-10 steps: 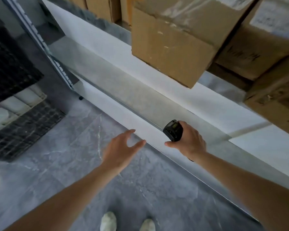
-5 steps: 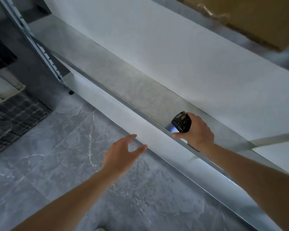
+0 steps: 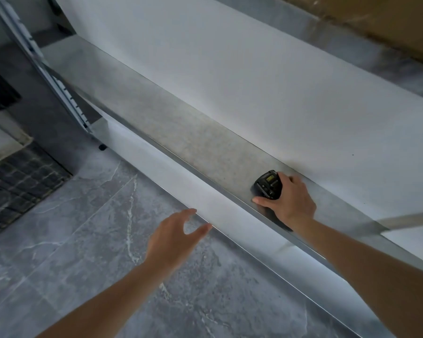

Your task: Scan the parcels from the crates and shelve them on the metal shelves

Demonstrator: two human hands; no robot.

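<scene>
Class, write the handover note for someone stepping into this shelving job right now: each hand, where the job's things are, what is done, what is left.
Right hand: curled round the black scanner, over the metal shelf; whether the scanner touches the shelf cannot be told.
Left hand: open, holding nothing, hovering over the floor in front of the shelf's front edge.
Things: a cardboard box sits on the level above, top right. A dark crate stands on the floor at the left; its contents cannot be made out.
Done: no parcel is in hand.
Left: probably fetch the next parcel from the crate, scan it, shelve it.
</scene>
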